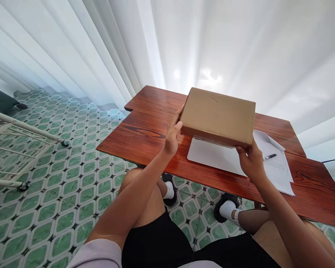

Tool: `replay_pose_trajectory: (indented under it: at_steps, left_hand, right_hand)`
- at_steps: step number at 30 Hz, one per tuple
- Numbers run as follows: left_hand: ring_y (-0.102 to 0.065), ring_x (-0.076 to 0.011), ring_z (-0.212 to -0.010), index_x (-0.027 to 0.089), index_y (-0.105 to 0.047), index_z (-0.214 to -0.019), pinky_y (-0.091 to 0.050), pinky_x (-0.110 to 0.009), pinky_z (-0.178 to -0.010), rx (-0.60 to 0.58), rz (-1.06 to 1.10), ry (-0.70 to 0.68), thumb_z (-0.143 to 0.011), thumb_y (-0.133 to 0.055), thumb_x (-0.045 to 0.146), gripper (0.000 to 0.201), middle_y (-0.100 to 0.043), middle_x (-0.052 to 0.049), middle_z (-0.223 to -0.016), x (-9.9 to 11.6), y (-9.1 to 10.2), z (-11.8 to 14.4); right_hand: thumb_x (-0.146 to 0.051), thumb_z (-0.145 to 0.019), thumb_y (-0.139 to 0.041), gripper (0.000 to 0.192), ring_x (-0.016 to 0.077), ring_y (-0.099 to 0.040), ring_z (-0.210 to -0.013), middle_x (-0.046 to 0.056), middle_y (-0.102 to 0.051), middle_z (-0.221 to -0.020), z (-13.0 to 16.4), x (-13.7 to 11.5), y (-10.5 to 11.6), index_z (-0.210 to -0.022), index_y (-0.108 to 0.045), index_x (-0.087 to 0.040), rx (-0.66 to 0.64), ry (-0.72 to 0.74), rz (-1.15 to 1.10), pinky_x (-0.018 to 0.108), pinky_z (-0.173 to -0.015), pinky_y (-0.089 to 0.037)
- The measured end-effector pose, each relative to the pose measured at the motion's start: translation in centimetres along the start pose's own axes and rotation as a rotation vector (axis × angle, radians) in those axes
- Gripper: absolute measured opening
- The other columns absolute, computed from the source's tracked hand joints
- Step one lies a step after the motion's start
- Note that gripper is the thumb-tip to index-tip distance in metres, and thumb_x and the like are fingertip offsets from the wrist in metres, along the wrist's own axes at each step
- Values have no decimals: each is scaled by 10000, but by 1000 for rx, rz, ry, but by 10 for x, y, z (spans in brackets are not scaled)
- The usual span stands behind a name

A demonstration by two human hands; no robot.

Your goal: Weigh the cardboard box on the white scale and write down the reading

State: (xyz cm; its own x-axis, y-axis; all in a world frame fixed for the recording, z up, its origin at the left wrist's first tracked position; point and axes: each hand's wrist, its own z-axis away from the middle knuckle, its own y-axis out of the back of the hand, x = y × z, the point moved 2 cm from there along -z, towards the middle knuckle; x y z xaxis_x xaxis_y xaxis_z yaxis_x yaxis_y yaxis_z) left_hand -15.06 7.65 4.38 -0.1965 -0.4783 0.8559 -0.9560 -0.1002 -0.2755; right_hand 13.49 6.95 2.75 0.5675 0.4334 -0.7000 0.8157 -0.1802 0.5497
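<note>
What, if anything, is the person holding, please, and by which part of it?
A cardboard box: the left hand at its left side, the right hand at its near right corner.

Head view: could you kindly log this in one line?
cardboard box: held over table | left hand: against left side | right hand: near right corner

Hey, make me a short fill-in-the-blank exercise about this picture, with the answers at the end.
1. The left hand and right hand hold a box made of brown ____.
2. Lying on the paper is a ____.
3. The floor tiles are patterned in white and ____.
4. The curtain behind the table is ____.

Missing words: cardboard; pen; green; white.
</note>
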Motion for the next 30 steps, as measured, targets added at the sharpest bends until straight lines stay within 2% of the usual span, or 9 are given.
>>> replay_pose_trajectory:
  at_steps: [6,10,15,24,28,30]
  left_hand:
    - [-394,-270,-1506,254,-712,-1241,-342,-403,-1266,-118,60,24,-920,-479,409,427,-593,-22,-1470,-4,-11,2]
    - [-410,-309,-1491,242,-670,-1299,-408,-442,-1209,-140,57,98,-888,-474,473,510,-556,-41,-1514,-5,-17,4]
    - [-469,-317,-1438,247,-631,-1354,-503,-414,-1080,-194,58,184,-843,-498,531,599,-528,-60,-1540,-11,-20,5]
    - [-452,-295,-1445,263,-602,-1445,-473,-380,-1091,-350,124,177,-910,-460,472,591,-519,-23,-1554,-29,-23,10]
    - [-419,-300,-1469,266,-595,-1455,-475,-373,-1086,-386,127,187,-914,-471,473,592,-512,-12,-1560,-33,-25,12]
    - [-405,-302,-1478,269,-592,-1458,-471,-382,-1097,-398,135,191,-916,-468,475,592,-508,-8,-1563,-36,-26,13]
  right_hand:
    - [-442,-1021,-470,518,250,-699,-970,124,-699,-1171,12,10,19,-1495,-468,-233,-73,11,-21,446,-890,-609]
    - [-463,-1035,-448,563,263,-677,-1071,143,-667,-1275,10,22,32,-1546,-411,-228,-81,9,-69,443,-930,-587]
    - [-504,-1031,-456,567,270,-676,-1094,133,-680,-1277,5,36,48,-1526,-455,-228,-74,0,-86,456,-960,-579]
    - [-406,-997,-524,611,260,-711,-1063,108,-704,-1258,11,49,64,-1575,-412,-244,-73,-29,-112,480,-966,-610]
    - [-384,-986,-544,574,280,-711,-1086,106,-732,-1145,16,53,69,-1536,-484,-230,-73,-44,-118,456,-905,-643]
    - [-382,-987,-548,562,288,-703,-1117,109,-725,-1173,18,53,72,-1526,-501,-232,-72,-46,-130,446,-892,-651]
